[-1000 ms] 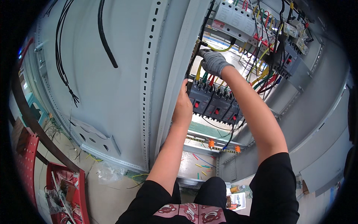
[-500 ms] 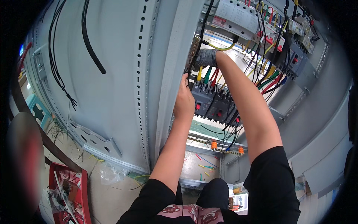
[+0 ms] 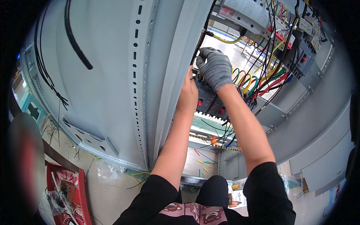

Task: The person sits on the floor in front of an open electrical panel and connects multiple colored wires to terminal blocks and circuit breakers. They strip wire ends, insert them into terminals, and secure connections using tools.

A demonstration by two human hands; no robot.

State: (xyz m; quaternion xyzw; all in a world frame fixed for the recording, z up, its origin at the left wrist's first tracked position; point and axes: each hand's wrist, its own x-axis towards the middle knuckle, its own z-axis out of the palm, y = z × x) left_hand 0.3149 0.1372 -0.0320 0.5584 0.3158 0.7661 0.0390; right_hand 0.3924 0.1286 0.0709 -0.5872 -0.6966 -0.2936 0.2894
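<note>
Both grips hidden, hands at black breakers behind grey upright, coloured wires beside

I had only the one view, from the head camera, the left of the pair worn side by side. It looked steeply down the front of a grey electrical cabinet to the floor far beneath, so the cabinet's straight rails bowed toward the dark round rim. It sat close: both forearms rose from the lower edge, and the left hand and gloved right hand met just above the picture's middle, against the black breakers.
</note>
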